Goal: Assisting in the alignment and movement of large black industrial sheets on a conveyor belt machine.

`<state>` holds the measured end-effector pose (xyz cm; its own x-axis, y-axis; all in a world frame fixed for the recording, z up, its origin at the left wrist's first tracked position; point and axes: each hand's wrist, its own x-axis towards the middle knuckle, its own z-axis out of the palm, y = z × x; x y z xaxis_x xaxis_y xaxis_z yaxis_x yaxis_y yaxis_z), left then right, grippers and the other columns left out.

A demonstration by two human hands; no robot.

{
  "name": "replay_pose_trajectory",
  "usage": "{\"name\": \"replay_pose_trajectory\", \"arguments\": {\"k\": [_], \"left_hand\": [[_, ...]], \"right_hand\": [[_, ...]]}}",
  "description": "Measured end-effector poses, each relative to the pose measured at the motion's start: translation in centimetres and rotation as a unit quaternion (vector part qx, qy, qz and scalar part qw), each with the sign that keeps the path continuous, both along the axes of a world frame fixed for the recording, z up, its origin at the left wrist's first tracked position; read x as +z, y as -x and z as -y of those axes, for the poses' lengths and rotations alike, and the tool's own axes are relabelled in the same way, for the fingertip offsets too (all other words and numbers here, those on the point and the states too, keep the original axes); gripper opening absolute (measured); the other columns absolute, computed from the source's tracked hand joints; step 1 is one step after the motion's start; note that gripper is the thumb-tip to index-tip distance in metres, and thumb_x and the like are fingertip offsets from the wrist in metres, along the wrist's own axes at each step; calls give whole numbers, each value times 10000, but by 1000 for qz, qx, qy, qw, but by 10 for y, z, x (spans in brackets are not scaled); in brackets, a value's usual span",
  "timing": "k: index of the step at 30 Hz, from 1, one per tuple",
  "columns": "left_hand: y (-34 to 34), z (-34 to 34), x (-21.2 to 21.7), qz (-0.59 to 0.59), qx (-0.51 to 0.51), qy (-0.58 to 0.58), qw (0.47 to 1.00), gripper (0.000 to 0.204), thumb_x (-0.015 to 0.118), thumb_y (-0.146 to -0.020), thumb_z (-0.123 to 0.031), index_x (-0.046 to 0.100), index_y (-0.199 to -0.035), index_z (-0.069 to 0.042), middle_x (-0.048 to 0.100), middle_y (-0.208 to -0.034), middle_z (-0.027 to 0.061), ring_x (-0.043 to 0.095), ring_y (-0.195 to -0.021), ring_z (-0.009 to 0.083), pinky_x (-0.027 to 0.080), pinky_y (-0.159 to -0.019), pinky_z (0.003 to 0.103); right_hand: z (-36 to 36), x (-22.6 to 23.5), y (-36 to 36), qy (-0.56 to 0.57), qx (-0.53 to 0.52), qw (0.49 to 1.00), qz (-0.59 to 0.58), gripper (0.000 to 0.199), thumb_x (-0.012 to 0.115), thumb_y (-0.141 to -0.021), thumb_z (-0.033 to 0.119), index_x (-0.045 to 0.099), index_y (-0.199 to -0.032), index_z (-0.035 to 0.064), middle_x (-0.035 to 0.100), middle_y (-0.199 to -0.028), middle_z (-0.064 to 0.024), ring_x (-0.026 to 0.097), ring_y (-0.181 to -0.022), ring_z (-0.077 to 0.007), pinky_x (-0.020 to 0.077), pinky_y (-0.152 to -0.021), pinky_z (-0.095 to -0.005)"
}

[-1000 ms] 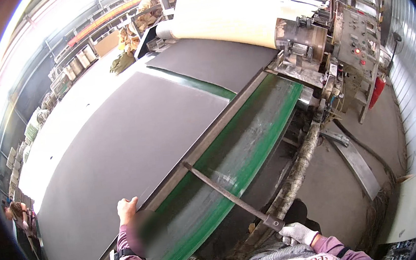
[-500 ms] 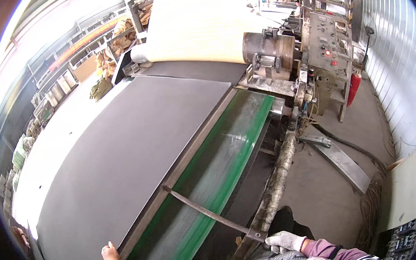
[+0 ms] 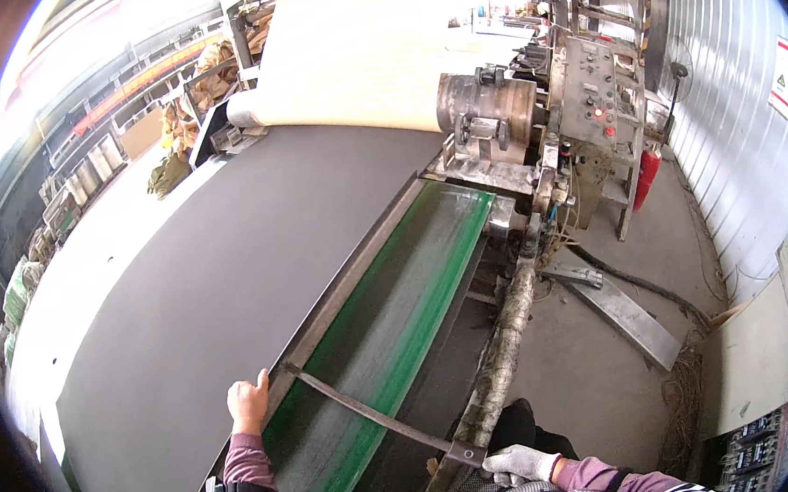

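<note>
A wide dark grey sheet (image 3: 227, 261) runs from under the pale yellow roll down to the lower left. My bare left hand (image 3: 249, 405) is at the sheet's right edge, beside the metal bar's far end. Its fingers look curled and its thumb sticks up; whatever they grip is hidden. The thin metal bar (image 3: 371, 415) crosses the green-edged belt (image 3: 389, 293) from the sheet's edge toward me. At the bar's near end my right hand (image 3: 518, 465), in a light grey glove, is closed against its tip. Its fingertips are hidden, so its grip on the bar is unclear.
A yellow roll (image 3: 349, 53) and a rusty drum (image 3: 495, 111) stand ahead. Right of them is a control panel (image 3: 591, 88) with red lights. A wrapped pipe (image 3: 505, 339) runs along the belt; a metal plank (image 3: 625, 315) lies on the floor. A cabinet (image 3: 760, 355) stands at right.
My left hand has moved forward along the sheet's edge to beside the bar's end. The pale-edged step across the sheet near the roll no longer shows. The view has shifted slightly.
</note>
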<state>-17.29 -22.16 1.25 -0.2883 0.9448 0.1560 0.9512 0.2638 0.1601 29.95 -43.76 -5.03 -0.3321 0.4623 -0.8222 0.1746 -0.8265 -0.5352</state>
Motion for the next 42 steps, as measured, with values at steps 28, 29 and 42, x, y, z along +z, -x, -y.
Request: {"name": "replay_pose_trajectory", "arguments": {"k": [28, 29, 42], "left_hand": [[-14, 23, 13, -36, 51, 137, 989, 757, 316, -859, -696, 607, -1150, -60, 630, -1072, 219, 587, -1037, 353, 437, -855, 486], [-22, 13, 13, -21, 46, 132, 990, 749, 329, -856, -694, 631, -1106, -55, 634, -1073, 214, 585, -1042, 356, 425, -868, 483], [-25, -9, -11, -109, -112, -13, 988, 377, 395, -955, -324, 488, -1308, -228, 422, -1394, 131, 376, -1299, 350, 286, -1022, 609]], "right_hand": [[3, 4, 7, 6, -21, 999, 47, 239, 603, -868, 289, 609, -844, 52, 567, -622, -12, 443, -430, -75, 351, -398, -212], [3, 3, 10, -4, -26, 998, 59, 207, 602, -864, 252, 589, -819, 50, 560, -616, -23, 442, -420, -88, 336, -378, -211], [5, -4, 9, -14, -52, 997, 51, 172, 571, -854, 217, 558, -771, 67, 570, -572, -59, 466, -370, -116, 353, -339, -241]]}}
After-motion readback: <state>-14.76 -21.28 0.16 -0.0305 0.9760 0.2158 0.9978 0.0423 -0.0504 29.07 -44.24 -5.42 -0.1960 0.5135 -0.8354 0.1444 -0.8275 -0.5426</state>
